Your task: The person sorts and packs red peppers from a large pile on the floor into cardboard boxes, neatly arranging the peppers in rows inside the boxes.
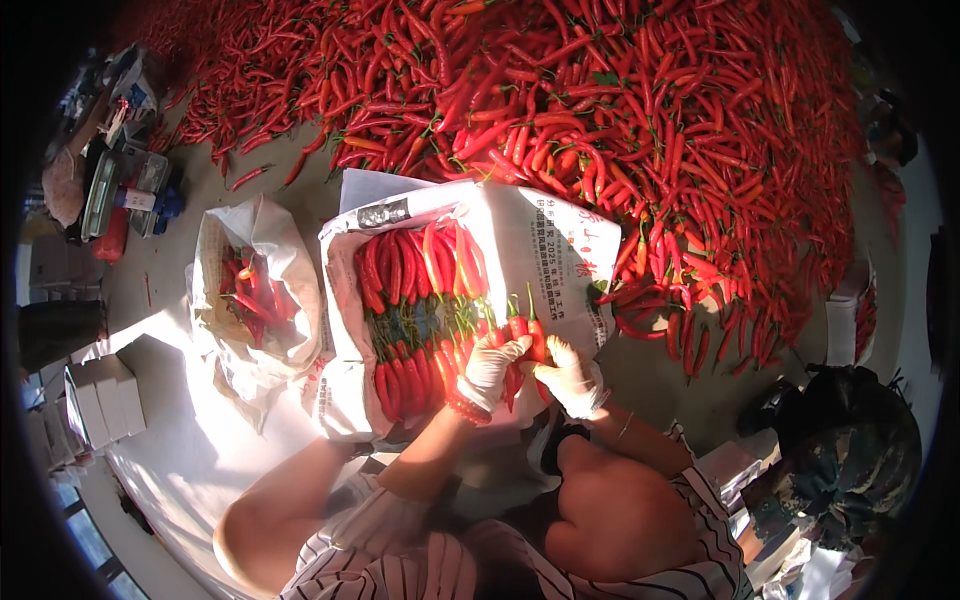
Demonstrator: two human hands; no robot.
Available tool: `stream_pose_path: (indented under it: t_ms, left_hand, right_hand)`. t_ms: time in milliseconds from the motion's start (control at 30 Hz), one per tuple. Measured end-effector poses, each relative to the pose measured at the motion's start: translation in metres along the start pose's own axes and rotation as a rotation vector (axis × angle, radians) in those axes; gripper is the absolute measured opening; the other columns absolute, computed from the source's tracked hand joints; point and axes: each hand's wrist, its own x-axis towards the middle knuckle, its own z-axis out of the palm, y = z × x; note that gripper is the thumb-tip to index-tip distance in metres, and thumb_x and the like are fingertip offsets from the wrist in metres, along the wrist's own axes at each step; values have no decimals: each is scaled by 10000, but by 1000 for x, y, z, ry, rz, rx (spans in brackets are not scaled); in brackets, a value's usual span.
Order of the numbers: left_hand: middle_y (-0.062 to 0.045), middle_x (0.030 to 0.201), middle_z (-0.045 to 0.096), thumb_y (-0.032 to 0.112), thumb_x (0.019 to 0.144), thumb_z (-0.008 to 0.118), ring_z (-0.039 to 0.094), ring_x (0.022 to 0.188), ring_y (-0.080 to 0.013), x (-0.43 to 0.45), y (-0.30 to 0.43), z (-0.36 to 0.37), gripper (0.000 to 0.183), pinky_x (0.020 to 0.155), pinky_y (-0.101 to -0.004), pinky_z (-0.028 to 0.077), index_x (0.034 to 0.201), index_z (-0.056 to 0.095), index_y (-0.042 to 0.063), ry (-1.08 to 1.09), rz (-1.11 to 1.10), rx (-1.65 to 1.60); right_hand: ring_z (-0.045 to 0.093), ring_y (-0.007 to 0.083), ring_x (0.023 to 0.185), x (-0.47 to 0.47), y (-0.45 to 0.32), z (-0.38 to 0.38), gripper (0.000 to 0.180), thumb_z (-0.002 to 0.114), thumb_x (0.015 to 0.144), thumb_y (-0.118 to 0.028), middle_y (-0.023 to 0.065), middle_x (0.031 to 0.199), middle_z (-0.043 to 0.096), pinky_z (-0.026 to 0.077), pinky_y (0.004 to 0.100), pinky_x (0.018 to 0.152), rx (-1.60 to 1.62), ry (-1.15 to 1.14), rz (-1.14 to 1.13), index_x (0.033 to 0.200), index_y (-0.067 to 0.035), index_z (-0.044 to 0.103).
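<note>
My left hand (pixel 489 366), in a white glove, grips red chili peppers (pixel 517 325) at the right side of a newspaper-lined box (pixel 346 300). From the right, my right hand (pixel 571 381), gloved too, pinches a red chili pepper (pixel 535 337) whose green stem points away from me. Inside the box lie an upper row of chili peppers (pixel 409 262) and a lower row (pixel 405 382), their stems meeting along the middle. Newspaper (pixel 577 262) with printed writing folds out over the right side. My left hand hides part of the lower row.
A large heap of red chili peppers (pixel 675 135) spreads across the floor beyond the box. Left of the box stands a white woven sack (pixel 255 217) with some peppers inside. White boxes (pixel 105 397) are at the far left, a dark camouflage-patterned item (pixel 840 457) at the right.
</note>
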Motion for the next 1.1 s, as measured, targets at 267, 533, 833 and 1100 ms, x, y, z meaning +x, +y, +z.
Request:
stream_pose_path:
  t_ms: [267, 533, 833, 1100]
  left_hand:
    - [-43, 1023, 608, 215, 868, 580, 594, 788, -120, 8, 95, -81, 373, 659, -267, 485, 1204, 483, 85, 225, 289, 434]
    - [7, 807, 582, 206, 770, 523, 480, 1012, -225, 71, 203, -142, 149, 1069, -495, 190, 843, 628, 129, -367, 954, 2628]
    - [-47, 1026, 564, 150, 756, 569, 518, 988, -250, 79, 185, -222, 179, 838, -378, 445, 920, 611, 91, -76, 920, 2078]
    - [-94, 726, 579, 25, 750, 551, 578, 630, -270, -20, 252, -161, 236, 496, -356, 471, 963, 594, 117, 13, 1012, 2213]
  right_hand:
    - [501, 97, 881, 55, -28, 27, 335, 665, 737, 7, 14, 980, 582, 418, 268, 836, 184, -219, -26, 1052, 7, 552]
    - [633, 197, 725, 123, -132, 36, 413, 586, 715, 21, 64, 979, 627, 506, 281, 640, -794, -520, -719, 1103, -118, 559]
    - [566, 210, 886, 221, -44, 154, 202, 482, 775, -145, 55, 1001, 550, 476, 313, 760, -1248, -407, -1114, 948, -107, 580]
    - [531, 240, 1103, 200, -30, 152, 399, 431, 835, -3, 137, 1182, 553, 407, 285, 941, 402, -396, -342, 1232, -8, 470]
